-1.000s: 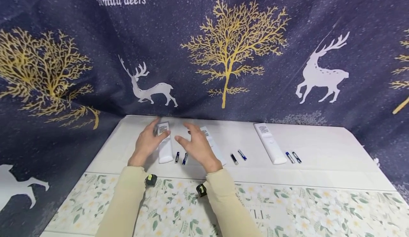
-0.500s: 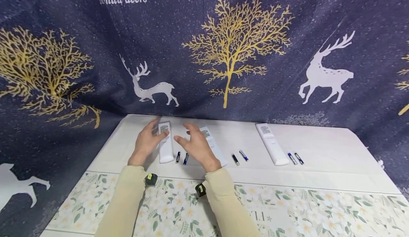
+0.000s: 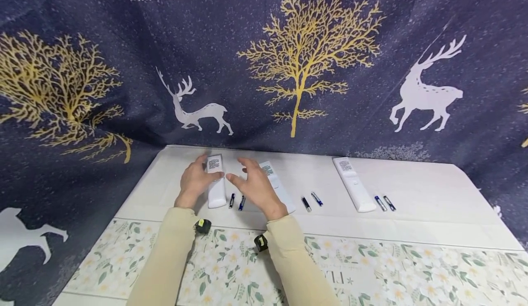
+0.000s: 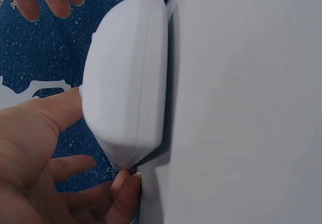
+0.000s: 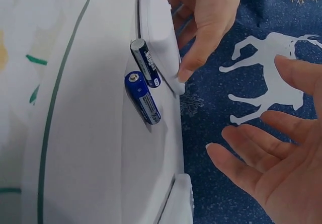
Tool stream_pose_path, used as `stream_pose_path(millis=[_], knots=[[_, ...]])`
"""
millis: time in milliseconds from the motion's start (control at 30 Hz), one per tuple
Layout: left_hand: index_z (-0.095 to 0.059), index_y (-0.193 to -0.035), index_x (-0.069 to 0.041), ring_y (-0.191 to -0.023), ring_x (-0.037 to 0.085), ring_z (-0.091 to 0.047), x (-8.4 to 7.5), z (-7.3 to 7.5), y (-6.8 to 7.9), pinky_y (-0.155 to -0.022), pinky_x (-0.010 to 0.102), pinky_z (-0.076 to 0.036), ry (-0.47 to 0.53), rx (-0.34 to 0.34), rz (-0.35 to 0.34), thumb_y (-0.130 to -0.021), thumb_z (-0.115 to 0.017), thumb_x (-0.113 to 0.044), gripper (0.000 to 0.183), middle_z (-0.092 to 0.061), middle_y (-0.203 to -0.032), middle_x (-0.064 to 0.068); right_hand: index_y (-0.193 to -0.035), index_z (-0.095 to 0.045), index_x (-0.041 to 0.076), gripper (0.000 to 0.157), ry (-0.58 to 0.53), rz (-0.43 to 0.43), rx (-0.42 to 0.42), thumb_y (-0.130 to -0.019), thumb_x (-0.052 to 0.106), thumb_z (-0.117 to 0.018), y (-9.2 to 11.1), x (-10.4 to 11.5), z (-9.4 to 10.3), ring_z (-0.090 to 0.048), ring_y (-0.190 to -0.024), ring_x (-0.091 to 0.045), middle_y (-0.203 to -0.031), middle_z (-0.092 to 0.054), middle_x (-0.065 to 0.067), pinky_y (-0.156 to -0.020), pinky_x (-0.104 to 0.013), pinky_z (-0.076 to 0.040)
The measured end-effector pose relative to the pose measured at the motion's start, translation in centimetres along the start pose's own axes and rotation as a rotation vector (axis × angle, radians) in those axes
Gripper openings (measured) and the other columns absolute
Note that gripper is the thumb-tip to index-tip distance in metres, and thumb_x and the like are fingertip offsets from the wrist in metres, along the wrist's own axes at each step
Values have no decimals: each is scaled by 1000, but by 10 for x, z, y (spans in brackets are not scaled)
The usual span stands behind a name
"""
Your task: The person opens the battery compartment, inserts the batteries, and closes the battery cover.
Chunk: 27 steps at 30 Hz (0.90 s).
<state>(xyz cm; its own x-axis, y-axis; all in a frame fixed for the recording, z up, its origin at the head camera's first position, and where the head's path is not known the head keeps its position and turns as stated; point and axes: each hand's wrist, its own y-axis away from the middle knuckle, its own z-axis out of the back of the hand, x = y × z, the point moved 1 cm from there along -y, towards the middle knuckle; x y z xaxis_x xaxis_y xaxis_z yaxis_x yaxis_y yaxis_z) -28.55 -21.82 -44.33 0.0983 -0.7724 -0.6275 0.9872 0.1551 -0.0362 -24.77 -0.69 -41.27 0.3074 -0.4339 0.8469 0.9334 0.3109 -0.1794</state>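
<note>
On the white tabletop, the leftmost white remote control (image 3: 216, 193) lies with its labelled back up. My left hand (image 3: 195, 181) grips it, thumb across the near side and fingertips along the left edge. The left wrist view shows the remote's rounded end (image 4: 126, 78) close up, with the thumb and curled fingers around its sides. My right hand (image 3: 259, 188) hovers with spread, relaxed fingers, holding nothing, and partly covers the middle remote control (image 3: 277, 184). Two blue-and-black batteries (image 5: 143, 98) lie beside the left remote, below the right hand.
Two more batteries (image 3: 316, 199) lie right of the middle remote. Farther right are a third white remote control (image 3: 355, 187) and another battery pair (image 3: 380, 204). A floral cloth (image 3: 231, 269) covers the front; a dark blue deer-print curtain (image 3: 264, 127) hangs behind.
The left hand has shifted slightly right and its spread fingers have drawn in around the left remote. The right hand holds nearly the same pose. The head view has tilted down slightly.
</note>
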Motion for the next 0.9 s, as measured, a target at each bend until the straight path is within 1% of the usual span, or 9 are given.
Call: stream_pose_path(millis=[100, 267, 433, 600, 767, 833, 900], knots=[[-41, -160, 0, -122, 49, -59, -1, 0, 0, -101, 58, -49, 4, -12, 15, -88, -83, -35, 90, -56, -143, 34, -157, -47, 0, 65, -5, -7, 9, -104, 33, -69, 0, 1, -1, -56, -135, -39, -158, -48, -20, -109, -50, -52], [-44, -158, 1, -119, 48, -59, -4, -4, -2, -101, 58, -50, 6, -9, 45, -88, -83, -33, 87, -57, -137, 34, -157, -46, 1, 63, -5, -17, 14, -105, 30, -68, 0, 1, -2, -56, -135, -39, -158, -48, -18, -109, -50, -52], [-44, -158, 2, -121, 48, -58, -2, -5, -3, -104, 58, -49, 27, -16, 55, -87, -84, -31, 87, -56, -139, 35, -157, -47, 1, 63, -10, -5, 24, -105, 27, -69, -1, 2, -6, -57, -134, -40, -158, -48, -19, -109, -50, -52], [-43, -159, 1, -127, 48, -55, 1, -6, -4, -110, 57, -46, 87, -16, 60, -86, -86, -29, 89, -54, -145, 34, -157, -47, 2, 62, -12, -17, 29, -105, 29, -69, 0, 4, -6, -58, -134, -40, -158, -48, -18, -108, -51, -53], [-40, -161, -2, -136, 47, -50, 3, -7, -6, -115, 57, -42, 150, -11, 64, -86, -87, -28, 92, -52, -152, 30, -158, -46, 3, 62, -23, -25, 36, -106, 29, -68, -1, 3, -3, -57, -135, -39, -159, -47, -19, -108, -51, -53], [-39, -162, -4, -136, 47, -51, 4, -7, -6, -115, 56, -42, 176, -9, 68, -86, -87, -26, 92, -52, -153, 29, -158, -46, 2, 62, -27, -24, 35, -106, 29, -67, -2, 1, -2, -57, -135, -39, -159, -46, -19, -108, -51, -53], [-37, -163, -5, -134, 46, -54, 4, -7, -6, -113, 55, -45, 202, -4, 72, -87, -87, -24, 93, -53, -152, 28, -158, -45, 2, 62, -27, -27, 30, -106, 29, -67, -3, 0, -1, -57, -134, -39, -159, -46, -19, -108, -50, -53]])
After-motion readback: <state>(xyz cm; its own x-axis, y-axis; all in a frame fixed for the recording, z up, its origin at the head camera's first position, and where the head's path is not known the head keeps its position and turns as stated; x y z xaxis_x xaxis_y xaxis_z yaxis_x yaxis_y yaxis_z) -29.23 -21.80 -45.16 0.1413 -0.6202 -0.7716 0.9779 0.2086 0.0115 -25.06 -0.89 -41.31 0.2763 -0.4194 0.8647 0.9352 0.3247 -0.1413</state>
